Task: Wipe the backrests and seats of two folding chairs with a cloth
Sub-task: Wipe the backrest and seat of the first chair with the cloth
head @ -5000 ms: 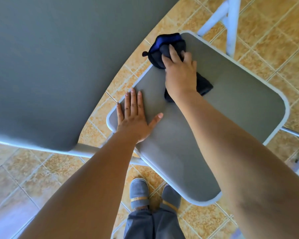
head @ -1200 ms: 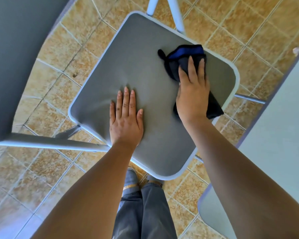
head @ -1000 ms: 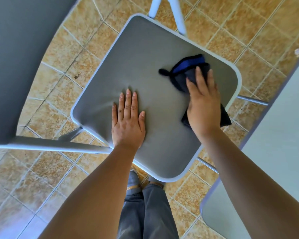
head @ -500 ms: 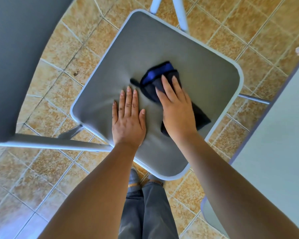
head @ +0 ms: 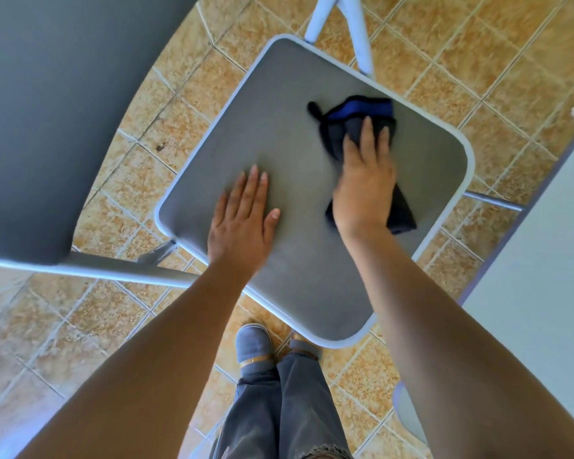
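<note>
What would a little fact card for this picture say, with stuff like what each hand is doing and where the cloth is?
place: tiled floor, seen from above
thing being cleaned: grey chair seat with a pale rim
right hand: pressed flat on the cloth, blurred by motion
left hand: empty, flat on the seat near its left edge
cloth: dark with a blue band, on the right half of the seat
backrest: grey, upper left, untouched by either hand
second chair: only a grey edge at lower right

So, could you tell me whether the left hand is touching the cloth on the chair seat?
Apart. The head view shows bare grey seat between the left hand, pressed flat, and the dark cloth under the right hand.
</note>
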Demonstrator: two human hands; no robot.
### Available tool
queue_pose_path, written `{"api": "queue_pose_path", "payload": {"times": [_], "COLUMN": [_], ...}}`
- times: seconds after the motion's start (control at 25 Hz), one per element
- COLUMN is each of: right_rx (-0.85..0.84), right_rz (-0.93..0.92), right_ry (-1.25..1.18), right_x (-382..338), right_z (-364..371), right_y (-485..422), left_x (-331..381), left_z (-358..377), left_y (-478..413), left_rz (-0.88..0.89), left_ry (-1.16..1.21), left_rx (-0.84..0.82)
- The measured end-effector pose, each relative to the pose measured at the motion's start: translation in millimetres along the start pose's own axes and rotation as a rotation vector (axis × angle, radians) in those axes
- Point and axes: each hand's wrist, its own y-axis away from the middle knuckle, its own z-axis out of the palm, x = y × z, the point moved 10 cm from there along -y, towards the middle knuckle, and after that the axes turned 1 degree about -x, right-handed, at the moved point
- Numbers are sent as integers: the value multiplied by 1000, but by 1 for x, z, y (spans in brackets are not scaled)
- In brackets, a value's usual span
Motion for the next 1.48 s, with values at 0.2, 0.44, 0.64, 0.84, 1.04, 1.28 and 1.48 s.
{"api": "queue_pose_path", "payload": {"times": [0.2,0.44,0.64,0.84,1.04,1.28,1.48], "right_rx": [-68,62,1,-48,58,-8,-67], "right_rz": [-333,18,-42,-329,-27,-191,-486], "right_ry": [84,26,2,44,-6,20,97], "right_x": [-34,33,-43,-67,-7,-90,-94], "right_z": [19,-6,12,29,4,27,35], "right_y": [66,31,-14,50,15,-41,22], "left_x": [-36,-42,-41,-43,-78,-80,-79], "left_z": [6,16,17,6,2,8,9], "left_y": [-13,-16,-16,-13,-17,-18,-17], "left_rz": [-94,-53,-58,-7,-267,-268,-265], "left_ry": [-51,-6,30,-16,34,47,36], "left_rx": [-59,-145,-181,-138,-106,-112,-101]}}
